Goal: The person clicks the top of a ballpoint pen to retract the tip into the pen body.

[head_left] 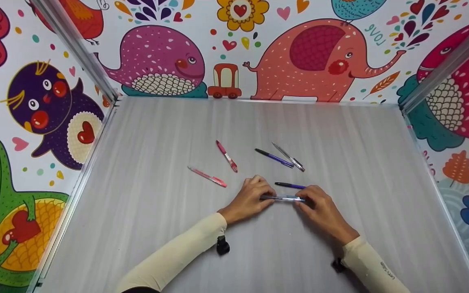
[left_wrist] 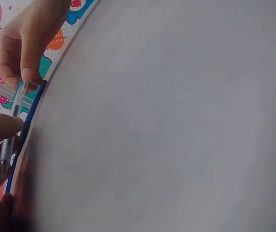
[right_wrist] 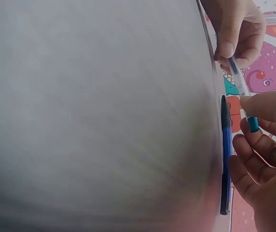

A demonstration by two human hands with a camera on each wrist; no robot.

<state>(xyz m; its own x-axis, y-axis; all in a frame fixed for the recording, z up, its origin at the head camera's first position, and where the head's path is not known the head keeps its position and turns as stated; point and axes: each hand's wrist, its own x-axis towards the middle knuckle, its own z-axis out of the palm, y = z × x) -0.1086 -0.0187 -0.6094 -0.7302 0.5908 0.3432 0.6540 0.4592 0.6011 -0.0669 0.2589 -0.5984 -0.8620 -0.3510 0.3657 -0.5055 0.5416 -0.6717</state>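
A clear-barrelled pen [head_left: 285, 198] with a teal end is held level between both hands, low over the table. My left hand [head_left: 252, 198] pinches its dark end between thumb and fingers. At the other end, my right hand [head_left: 319, 206] grips the teal part [right_wrist: 253, 124] between thumb and fingers. Just beyond the held pen lies a blue pen with a black tip [head_left: 288, 185], partly hidden behind the right hand in the head view; the right wrist view shows its blue barrel [right_wrist: 227, 150].
Beyond the left hand lie a pink pen [head_left: 208, 176] and a red pen [head_left: 226, 156]. Farther right, a dark blue pen [head_left: 274, 157] and a silver-grey pen [head_left: 289, 156] lie with their ends close together. Printed cartoon walls [head_left: 157, 61] with metal posts border the grey table [head_left: 157, 134].
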